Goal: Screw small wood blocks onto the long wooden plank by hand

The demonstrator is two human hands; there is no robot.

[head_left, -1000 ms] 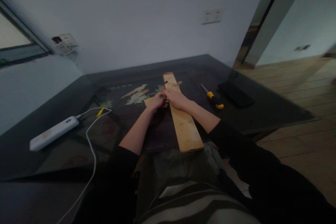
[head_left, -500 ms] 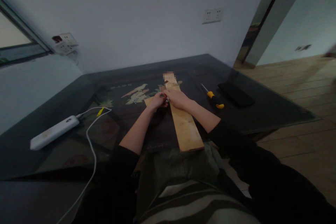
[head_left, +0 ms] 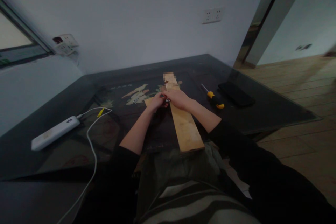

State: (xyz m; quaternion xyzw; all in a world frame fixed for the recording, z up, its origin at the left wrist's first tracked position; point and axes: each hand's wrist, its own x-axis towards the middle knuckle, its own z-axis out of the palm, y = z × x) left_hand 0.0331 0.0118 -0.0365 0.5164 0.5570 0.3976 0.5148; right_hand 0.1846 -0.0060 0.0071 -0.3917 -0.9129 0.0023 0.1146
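Observation:
A long pale wooden board (head_left: 187, 131) runs lengthwise from the table's near edge toward its far side. My right hand (head_left: 178, 98) rests over its middle, fingers curled in at its left edge. Right beside it, my left hand (head_left: 157, 101) is closed, its fingertips meeting those of the right. A small shiny metal piece (head_left: 167, 100) shows between the hands; its kind is too small to tell. The end of a second wooden piece (head_left: 147, 101) sticks out left of my left hand. Small metal screws (head_left: 135, 101) lie farther left.
On the dark table (head_left: 126, 126), a yellow-and-black screwdriver (head_left: 214, 98) and a black phone-like slab (head_left: 236, 94) lie at right. A white power bank (head_left: 55, 133) with a white cable (head_left: 91, 147) lies at left. The wall (head_left: 147, 21) rises behind.
Both hands stay at the same spot on the board, with only slight finger movement. Nothing else has visibly moved.

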